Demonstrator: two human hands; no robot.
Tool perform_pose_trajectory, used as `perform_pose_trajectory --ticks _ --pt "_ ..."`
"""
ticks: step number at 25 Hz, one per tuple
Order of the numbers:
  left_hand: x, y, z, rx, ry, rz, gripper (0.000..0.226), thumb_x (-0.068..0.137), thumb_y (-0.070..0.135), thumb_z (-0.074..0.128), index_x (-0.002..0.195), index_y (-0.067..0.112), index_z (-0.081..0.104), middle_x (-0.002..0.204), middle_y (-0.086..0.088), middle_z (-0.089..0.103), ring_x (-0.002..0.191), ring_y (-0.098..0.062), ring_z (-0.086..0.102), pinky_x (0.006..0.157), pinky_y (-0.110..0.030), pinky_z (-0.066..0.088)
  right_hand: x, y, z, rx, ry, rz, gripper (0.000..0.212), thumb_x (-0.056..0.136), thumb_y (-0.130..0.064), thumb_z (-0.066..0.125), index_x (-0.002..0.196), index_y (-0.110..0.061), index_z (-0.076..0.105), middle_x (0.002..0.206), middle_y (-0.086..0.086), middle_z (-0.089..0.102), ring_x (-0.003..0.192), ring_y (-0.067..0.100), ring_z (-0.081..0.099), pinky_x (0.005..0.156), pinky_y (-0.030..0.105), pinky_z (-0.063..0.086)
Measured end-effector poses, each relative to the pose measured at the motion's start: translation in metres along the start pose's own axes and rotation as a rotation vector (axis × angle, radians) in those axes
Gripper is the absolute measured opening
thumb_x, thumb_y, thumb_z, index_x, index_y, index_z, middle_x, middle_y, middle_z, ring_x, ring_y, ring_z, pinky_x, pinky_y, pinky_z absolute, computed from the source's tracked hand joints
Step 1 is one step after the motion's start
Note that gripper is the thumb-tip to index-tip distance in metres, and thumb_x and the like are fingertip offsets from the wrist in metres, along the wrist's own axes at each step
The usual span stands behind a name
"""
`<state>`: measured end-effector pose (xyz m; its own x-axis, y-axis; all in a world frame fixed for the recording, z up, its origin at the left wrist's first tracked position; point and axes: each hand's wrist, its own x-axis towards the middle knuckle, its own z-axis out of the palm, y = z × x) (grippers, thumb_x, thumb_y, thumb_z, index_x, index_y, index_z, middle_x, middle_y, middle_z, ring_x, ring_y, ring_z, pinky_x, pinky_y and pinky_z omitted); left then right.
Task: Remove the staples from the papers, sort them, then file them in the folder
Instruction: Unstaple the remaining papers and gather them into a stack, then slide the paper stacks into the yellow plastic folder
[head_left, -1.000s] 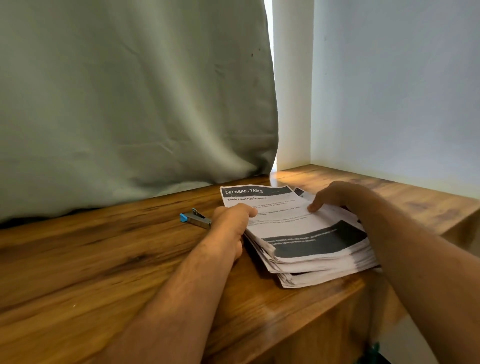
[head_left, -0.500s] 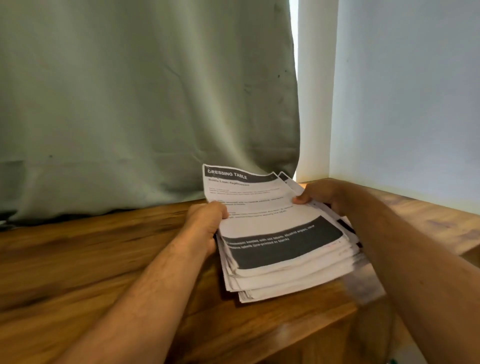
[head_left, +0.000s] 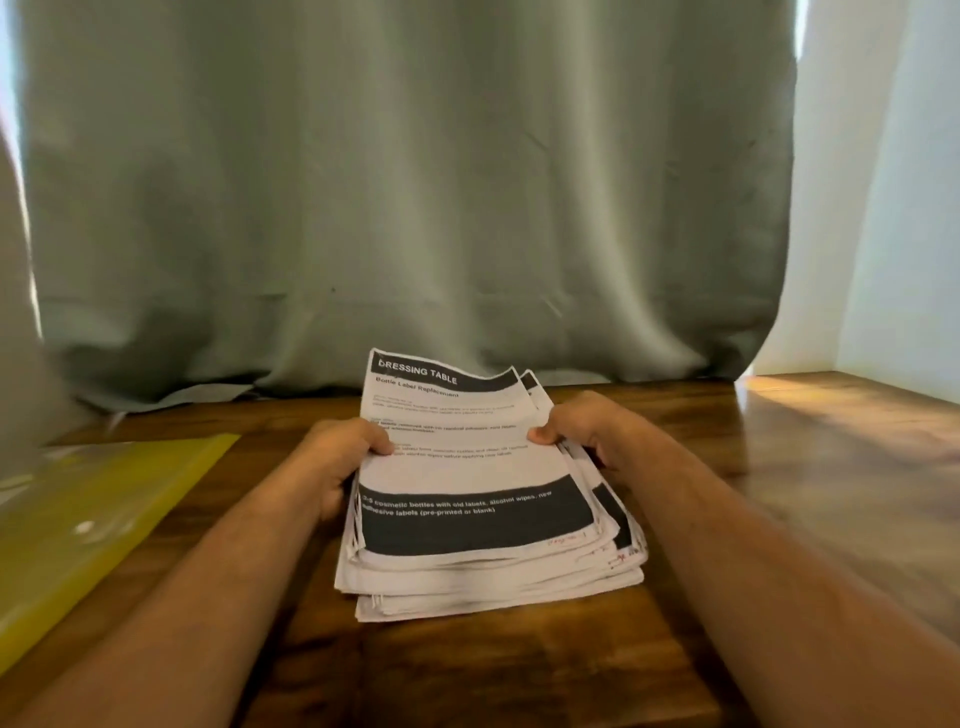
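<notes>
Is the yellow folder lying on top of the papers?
No, the yellow folder lies flat on the table, off to the left of the papers.

looks like a home room to us, a desk or built-in shelf by a window. we see a wooden tabletop under the fingers, a grey-green curtain hanging right behind them down to the wood, daylight leaking at its edges, and a plain pale wall off to the right of the fingers. a yellow plastic folder lies left of them. the printed sheets between the fingers are headed "dressing table", also domestic. no office or lab gear visible.
</notes>
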<state>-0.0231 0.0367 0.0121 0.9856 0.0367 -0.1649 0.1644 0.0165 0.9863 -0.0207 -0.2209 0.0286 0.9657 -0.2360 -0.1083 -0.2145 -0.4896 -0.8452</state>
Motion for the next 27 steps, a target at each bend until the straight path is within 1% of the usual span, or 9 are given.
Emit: perform_pose_trajectory --ticks 3,5,10,13,16,20,23,25,27 --pt "0.006 -0.012 -0.009 0.109 -0.008 -0.023 0.017 0.089 -0.008 0.055 0.101 0.000 0.064 0.092 -0.018 0.074 0.082 -0.035 0.073 0.070 -0.041 0.059 0.010 0.003 0.016 -0.228 0.012 -0.009 0.026 0.078 -0.017 0.080 0.097 -0.006 0.065 0.100 0.009 0.070 0.086 0.026 0.067 0.085 0.041 0.054" --pt "0.015 -0.016 -0.012 0.188 0.030 0.009 0.012 0.089 -0.002 0.060 0.099 0.001 0.066 0.092 -0.014 0.074 0.086 -0.032 0.072 0.078 -0.040 0.059 0.012 0.002 0.020 -0.365 0.037 -0.034 0.026 0.078 -0.022 0.081 0.091 -0.007 0.064 0.099 0.008 0.068 0.086 0.023 0.064 0.081 0.038 0.053" --pt "0.032 -0.021 -0.028 0.451 0.243 0.126 0.030 0.076 0.031 0.074 0.097 0.010 0.072 0.096 -0.006 0.074 0.087 -0.025 0.071 0.073 -0.032 0.056 0.003 -0.005 0.027 -0.660 0.130 -0.072 0.035 0.078 -0.035 0.081 0.094 -0.011 0.061 0.094 0.003 0.060 0.091 0.023 0.059 0.080 0.037 0.052" --pt "0.025 -0.010 -0.048 0.581 0.312 0.154 0.026 0.080 0.034 0.075 0.096 0.015 0.074 0.094 -0.005 0.075 0.087 -0.024 0.071 0.083 -0.039 0.060 -0.003 -0.023 0.042 -0.763 0.249 -0.182 0.029 0.081 -0.037 0.076 0.085 -0.014 0.060 0.090 0.002 0.064 0.082 0.019 0.059 0.072 0.033 0.049" --pt "0.012 0.010 -0.093 0.846 0.429 0.184 0.028 0.085 0.035 0.076 0.104 0.015 0.074 0.113 -0.006 0.071 0.106 -0.028 0.065 0.095 -0.040 0.054 -0.014 -0.060 0.075 -0.566 0.287 -0.352 0.025 0.081 -0.032 0.075 0.098 -0.014 0.072 0.092 0.005 0.070 0.082 0.021 0.065 0.073 0.032 0.054" --pt "-0.005 0.014 -0.163 1.117 0.544 0.039 0.061 0.074 0.044 0.084 0.119 0.006 0.067 0.126 -0.016 0.066 0.112 -0.035 0.063 0.093 -0.039 0.053 -0.048 -0.120 0.156 -0.330 0.153 -0.512 0.028 0.079 -0.027 0.073 0.103 -0.013 0.076 0.105 0.008 0.074 0.101 0.026 0.068 0.089 0.032 0.055" --pt "-0.016 -0.002 -0.187 1.234 0.530 -0.099 0.076 0.069 0.057 0.082 0.127 0.011 0.063 0.132 -0.012 0.063 0.116 -0.033 0.062 0.098 -0.043 0.052 -0.080 -0.142 0.232 -0.186 -0.078 -0.416 0.035 0.078 -0.028 0.067 0.108 -0.011 0.072 0.107 0.011 0.073 0.098 0.029 0.070 0.080 0.031 0.055" --pt "-0.019 -0.012 -0.195 1.320 0.533 -0.074 0.071 0.074 0.060 0.075 0.129 0.017 0.063 0.136 -0.009 0.062 0.120 -0.031 0.061 0.098 -0.040 0.051 -0.102 -0.141 0.269 -0.058 -0.241 -0.316 0.026 0.080 -0.020 0.061 0.101 -0.007 0.071 0.103 0.013 0.072 0.088 0.033 0.072 0.070 0.035 0.059" --pt "-0.018 -0.012 -0.197 1.331 0.513 -0.037 0.058 0.081 0.050 0.070 0.128 0.016 0.065 0.135 -0.010 0.062 0.120 -0.030 0.061 0.097 -0.038 0.050 -0.115 -0.132 0.287 -0.013 -0.263 -0.344 0.012 0.085 -0.017 0.057 0.084 -0.010 0.067 0.100 0.011 0.070 0.093 0.033 0.069 0.066 0.032 0.054"
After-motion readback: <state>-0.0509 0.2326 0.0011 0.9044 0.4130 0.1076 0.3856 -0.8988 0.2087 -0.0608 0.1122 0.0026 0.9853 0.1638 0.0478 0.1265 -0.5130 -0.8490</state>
